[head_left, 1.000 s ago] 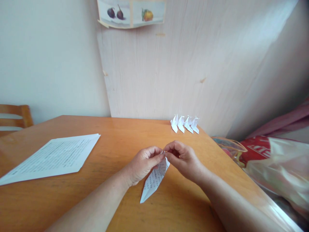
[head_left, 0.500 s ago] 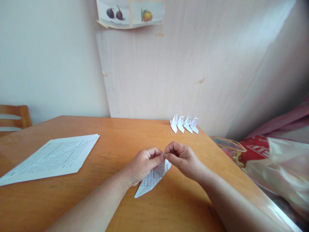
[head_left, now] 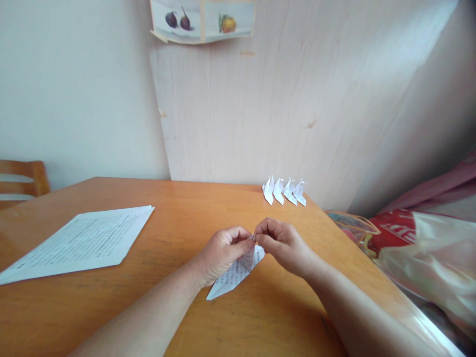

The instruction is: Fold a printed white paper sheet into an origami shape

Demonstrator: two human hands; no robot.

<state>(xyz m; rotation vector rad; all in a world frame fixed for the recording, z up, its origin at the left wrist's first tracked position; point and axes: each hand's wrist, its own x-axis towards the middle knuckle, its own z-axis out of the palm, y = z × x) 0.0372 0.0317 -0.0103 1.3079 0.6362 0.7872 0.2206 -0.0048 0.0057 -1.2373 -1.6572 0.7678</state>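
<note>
A folded piece of printed paper [head_left: 235, 278] is held above the table's middle, one long point slanting down to the lower left. My left hand [head_left: 227, 252] is closed on it, thumb and fingers gripping its upper part. Beside it, my right hand [head_left: 281, 244] pinches a small tip of the same paper between thumb and forefinger. The fingertips of both hands meet at that tip and hide most of the fold there. Lines of print show on the paper's visible face.
Several folded paper birds [head_left: 278, 192] stand in a row at the table's far right corner. A stack of printed sheets [head_left: 85, 238] lies on the left of the wooden table [head_left: 178, 208]. Bags [head_left: 416, 248] sit beyond the right edge; a chair [head_left: 37, 178] stands far left.
Both hands keep almost the same place and grip. The paper's lower point has risen very slightly. The whole view has shifted a little.
</note>
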